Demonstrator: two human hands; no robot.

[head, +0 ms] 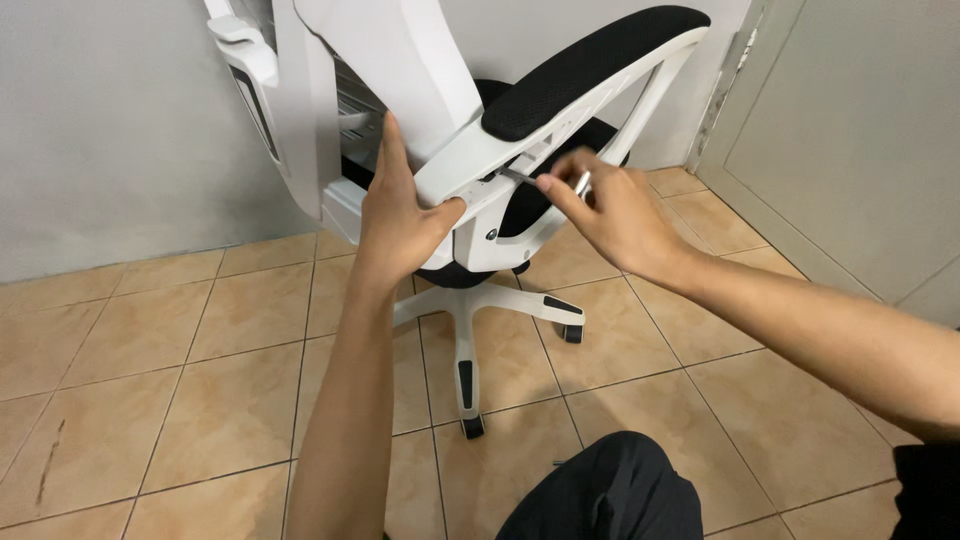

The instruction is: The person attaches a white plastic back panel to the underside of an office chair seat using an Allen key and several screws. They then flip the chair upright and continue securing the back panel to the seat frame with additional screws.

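Two hands at work on one white office chair, upper centre of the frame.

Right hand (615, 210): fingers (560, 192) pinched on a small metal key (520, 177), a thin angled tool. Its long axis runs from the fingertips up and to the left, the far tip meeting the underside of the armrest bracket (470, 170). The bend of the tool shows bright beside the knuckles.

Left hand (400, 215): fingers clasped on the same bracket, thumb hooked under its lower edge, index laid upward along the backrest post (400, 60). It sits just left of the tool's tip, nearer the joint than the right hand.

Armrest (590, 60): black mesh pad on a white frame, slanting from centre up to the upper right, directly above the tool.

Chair base (465, 320): white star legs with black castors, centre of the frame, standing on the floor (200, 380) of tan tiles.

Knee (610, 490): dark trousers, bottom centre.

Wall (120, 120): grey, upper left. Door (860, 130): grey panel, upper right.
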